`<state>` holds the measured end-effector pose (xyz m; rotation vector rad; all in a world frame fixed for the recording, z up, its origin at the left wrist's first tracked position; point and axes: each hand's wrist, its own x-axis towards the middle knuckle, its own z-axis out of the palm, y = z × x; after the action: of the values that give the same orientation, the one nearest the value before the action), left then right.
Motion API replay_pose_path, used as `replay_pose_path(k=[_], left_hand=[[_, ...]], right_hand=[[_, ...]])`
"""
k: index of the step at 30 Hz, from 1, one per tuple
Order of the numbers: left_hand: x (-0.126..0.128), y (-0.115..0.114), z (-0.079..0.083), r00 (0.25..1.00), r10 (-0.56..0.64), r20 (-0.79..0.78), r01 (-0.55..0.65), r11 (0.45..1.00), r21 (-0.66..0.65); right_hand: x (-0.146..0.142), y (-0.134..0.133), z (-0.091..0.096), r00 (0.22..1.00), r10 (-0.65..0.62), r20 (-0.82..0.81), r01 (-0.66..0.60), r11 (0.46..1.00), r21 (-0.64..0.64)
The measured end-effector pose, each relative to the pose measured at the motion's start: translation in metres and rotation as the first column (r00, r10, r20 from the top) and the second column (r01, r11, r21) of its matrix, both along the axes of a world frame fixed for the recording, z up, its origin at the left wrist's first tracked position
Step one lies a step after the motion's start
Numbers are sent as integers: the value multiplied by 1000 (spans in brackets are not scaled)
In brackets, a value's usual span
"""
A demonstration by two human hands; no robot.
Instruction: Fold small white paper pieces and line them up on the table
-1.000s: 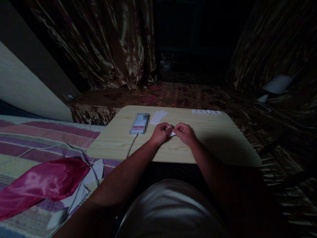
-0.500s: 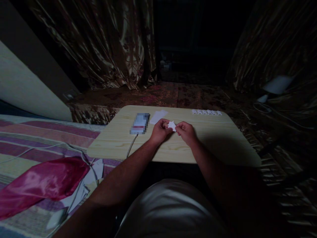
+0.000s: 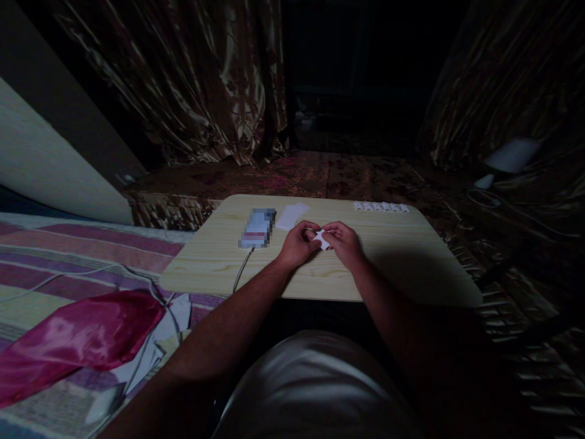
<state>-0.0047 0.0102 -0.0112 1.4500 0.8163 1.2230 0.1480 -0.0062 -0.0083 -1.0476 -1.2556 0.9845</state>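
Note:
A small folded white paper piece [image 3: 322,239] is pinched between both my hands over the middle of a light wooden lap table [image 3: 411,268]. My left hand [image 3: 298,244] grips its left side with curled fingers. From the right, my right hand [image 3: 345,244] closes on the same piece. A short stack of white paper slips [image 3: 292,215] lies just beyond my left hand. Several small folded white pieces [image 3: 381,207] stand in a row at the table's far right edge.
A blurred rectangular object [image 3: 257,228] lies on the table's left part, with a cable [image 3: 241,272] running off the near edge. A pink shiny cloth [image 3: 73,338] and white scraps lie on the striped bedding at left. Dark curtains hang behind.
The paper piece was lifted and shown star-like half a second ago; now both hands have closed over it again and lowered slightly.

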Motion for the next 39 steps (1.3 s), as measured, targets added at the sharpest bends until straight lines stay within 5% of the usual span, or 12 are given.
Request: replay_pose_path(k=[13, 21, 39], left_hand=[[-3, 7, -4, 994, 99, 56, -97, 994, -43], [-1, 5, -6, 999, 18, 39, -17, 1000, -15], [0, 1, -1, 995, 104, 1, -103, 993, 49]], right_hand=[[2, 2, -5, 991, -13, 131, 12, 1000, 13], [-1, 0, -2, 996, 20, 81, -25, 998, 61], [-1, 4, -8, 996, -67, 65, 63, 996, 64]])
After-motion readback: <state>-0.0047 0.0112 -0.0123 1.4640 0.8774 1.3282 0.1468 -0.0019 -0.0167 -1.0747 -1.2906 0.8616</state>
